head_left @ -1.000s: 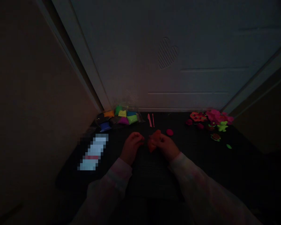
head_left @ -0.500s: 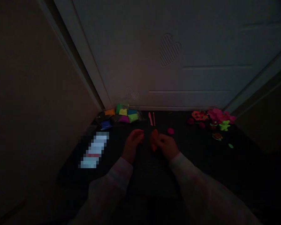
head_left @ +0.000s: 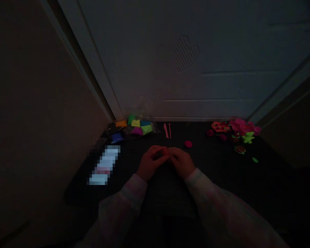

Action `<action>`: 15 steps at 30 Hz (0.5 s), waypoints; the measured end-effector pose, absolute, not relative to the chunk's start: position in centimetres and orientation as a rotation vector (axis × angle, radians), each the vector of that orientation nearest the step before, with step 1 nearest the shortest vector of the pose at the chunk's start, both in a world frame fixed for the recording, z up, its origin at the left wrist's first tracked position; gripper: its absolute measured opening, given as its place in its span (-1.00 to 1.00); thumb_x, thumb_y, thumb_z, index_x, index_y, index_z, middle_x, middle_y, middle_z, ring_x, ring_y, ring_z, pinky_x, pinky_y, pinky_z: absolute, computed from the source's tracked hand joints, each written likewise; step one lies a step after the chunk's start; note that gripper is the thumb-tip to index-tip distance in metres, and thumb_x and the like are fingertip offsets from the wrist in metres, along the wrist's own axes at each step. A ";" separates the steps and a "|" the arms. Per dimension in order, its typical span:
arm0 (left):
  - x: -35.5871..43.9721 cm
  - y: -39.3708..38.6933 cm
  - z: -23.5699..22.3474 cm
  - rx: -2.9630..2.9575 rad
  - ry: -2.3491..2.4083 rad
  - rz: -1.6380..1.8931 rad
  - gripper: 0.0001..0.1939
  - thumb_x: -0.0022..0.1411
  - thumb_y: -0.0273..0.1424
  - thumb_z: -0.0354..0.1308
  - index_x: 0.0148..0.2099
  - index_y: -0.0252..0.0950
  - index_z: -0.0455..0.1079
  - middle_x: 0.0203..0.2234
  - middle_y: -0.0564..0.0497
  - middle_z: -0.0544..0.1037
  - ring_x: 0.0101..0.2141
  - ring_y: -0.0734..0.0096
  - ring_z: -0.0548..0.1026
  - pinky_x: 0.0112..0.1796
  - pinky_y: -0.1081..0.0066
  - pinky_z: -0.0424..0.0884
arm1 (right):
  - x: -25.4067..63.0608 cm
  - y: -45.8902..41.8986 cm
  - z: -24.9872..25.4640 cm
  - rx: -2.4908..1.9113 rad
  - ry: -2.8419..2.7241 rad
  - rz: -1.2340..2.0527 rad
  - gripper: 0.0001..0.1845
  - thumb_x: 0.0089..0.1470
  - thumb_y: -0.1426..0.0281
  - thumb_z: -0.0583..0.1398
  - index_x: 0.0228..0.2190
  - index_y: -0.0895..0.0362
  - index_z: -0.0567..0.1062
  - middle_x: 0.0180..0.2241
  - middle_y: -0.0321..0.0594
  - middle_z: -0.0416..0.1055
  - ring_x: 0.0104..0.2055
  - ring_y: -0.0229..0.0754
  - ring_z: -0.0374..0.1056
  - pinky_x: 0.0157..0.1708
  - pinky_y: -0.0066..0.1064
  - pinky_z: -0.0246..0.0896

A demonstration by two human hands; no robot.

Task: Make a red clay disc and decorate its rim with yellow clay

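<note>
My left hand (head_left: pixel 149 164) and my right hand (head_left: pixel 183 164) meet over the middle of the dark table. Between their fingertips is a lump of orange-red modelling clay (head_left: pixel 165 151), mostly covered by the fingers. Both hands are closed on it. Just beyond my right hand a round, dark pink piece of clay (head_left: pixel 188 144) lies on the table. Farther back, a pink plastic knife (head_left: pixel 166 130) and a thin pink modelling stick (head_left: pixel 169 131) lie side by side. The light is dim, so the lump's exact shape cannot be made out.
Several bags of coloured clay (head_left: pixel 136 131) are piled at the back left. A bright, blurred-out oblong (head_left: pixel 105 165) lies in front of them. Back right are pink flower-like shapes (head_left: pixel 241 126), a yellow-green figure (head_left: pixel 248 138) and a small green oval (head_left: pixel 255 160). A white panel (head_left: pixel 155 69) rises behind the table.
My left hand has moved right and closed on the orange-red clay, which only my right hand held before. My right hand has shifted slightly, and the hands now touch.
</note>
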State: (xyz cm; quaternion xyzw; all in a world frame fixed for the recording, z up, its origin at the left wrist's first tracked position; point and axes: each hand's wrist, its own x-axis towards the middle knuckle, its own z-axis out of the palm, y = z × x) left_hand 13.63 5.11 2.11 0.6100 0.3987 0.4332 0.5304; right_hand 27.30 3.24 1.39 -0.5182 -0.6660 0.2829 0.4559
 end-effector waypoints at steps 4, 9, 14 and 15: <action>13.6 5.3 2.2 1.372 0.911 1.042 -0.81 -0.15 -0.43 0.17 -0.36 -0.28 0.41 -0.32 -0.01 0.39 -0.24 0.34 0.33 -0.24 0.41 0.24 | 27.4 3.3 1.3 -1.359 -1.652 0.641 -0.84 -0.17 0.45 0.11 -0.71 0.09 0.36 -0.54 -0.29 0.33 -0.46 -0.26 0.23 -0.40 -0.39 0.09; 13.5 5.8 2.1 0.986 0.792 1.146 -0.86 -0.09 -0.42 0.13 -0.37 -0.29 0.38 -0.42 0.06 0.43 -0.34 0.48 0.36 -0.26 0.45 0.24 | 27.3 3.4 1.2 -1.284 -1.695 0.669 -0.86 -0.13 0.39 0.11 -0.42 0.07 0.43 -0.35 -0.24 0.34 -0.27 -0.23 0.24 -0.26 -0.38 0.09; 12.7 6.3 2.4 0.573 0.613 1.142 -0.87 -0.07 -0.42 0.12 -0.37 -0.27 0.34 -0.44 0.11 0.42 -0.38 0.53 0.39 -0.32 0.47 0.29 | 27.4 3.3 1.3 -1.298 -1.526 0.808 -0.82 -0.19 0.35 0.16 -0.41 0.09 0.44 -0.33 -0.23 0.33 -0.28 -0.23 0.23 -0.26 -0.36 0.09; 12.5 6.4 2.5 0.535 0.593 1.132 -0.88 -0.06 -0.42 0.11 -0.37 -0.26 0.33 -0.44 0.11 0.42 -0.38 0.54 0.40 -0.32 0.47 0.30 | 27.5 3.3 1.3 -1.284 -1.448 0.877 -0.80 -0.21 0.35 0.18 -0.41 0.09 0.44 -0.35 -0.24 0.34 -0.30 -0.23 0.24 -0.27 -0.36 0.09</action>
